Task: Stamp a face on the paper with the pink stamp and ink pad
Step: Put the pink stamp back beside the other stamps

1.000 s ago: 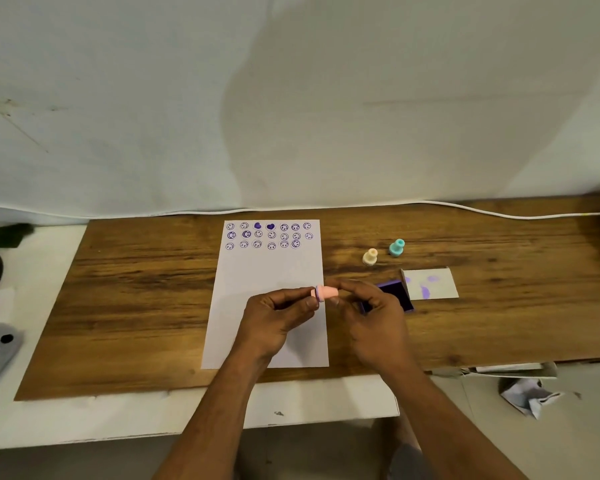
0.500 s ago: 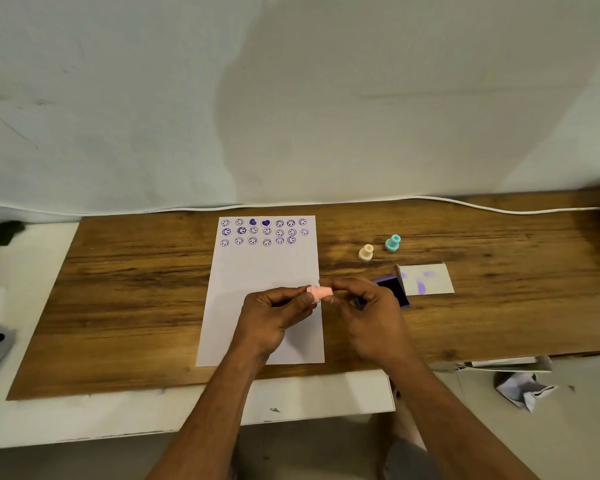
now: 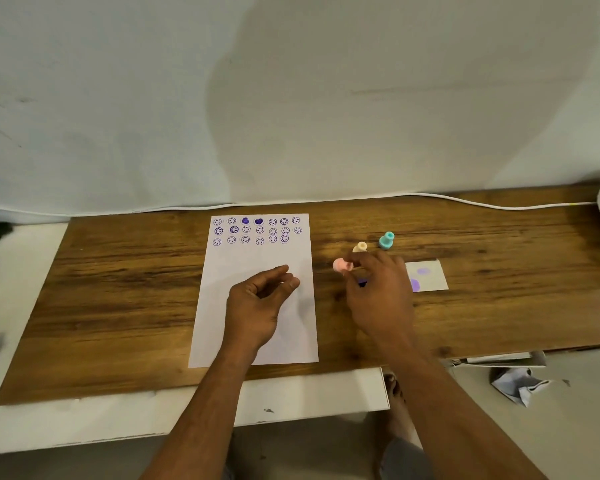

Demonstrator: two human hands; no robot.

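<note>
A white paper (image 3: 257,265) lies on the wooden board (image 3: 129,289), with three rows of purple stamped faces along its far edge. My right hand (image 3: 378,299) pinches the pink stamp (image 3: 341,265) just right of the paper, above the board. The purple ink pad (image 3: 362,283) is almost fully hidden under that hand; its open white lid (image 3: 428,279) with purple smudges shows to the right. My left hand (image 3: 257,303) hovers over the paper's middle, fingers loosely curled and apart, holding nothing.
A cream stamp (image 3: 360,247) and a teal stamp (image 3: 386,240) stand beyond my right hand. A white cable (image 3: 465,201) runs along the board's far edge. Crumpled paper (image 3: 518,384) lies on the floor at right. Dark and grey objects sit at the left edge.
Both hands held the pink stamp together over the paper's right edge. Now my left hand has let go, and my right hand has carried the stamp rightward toward the ink pad.
</note>
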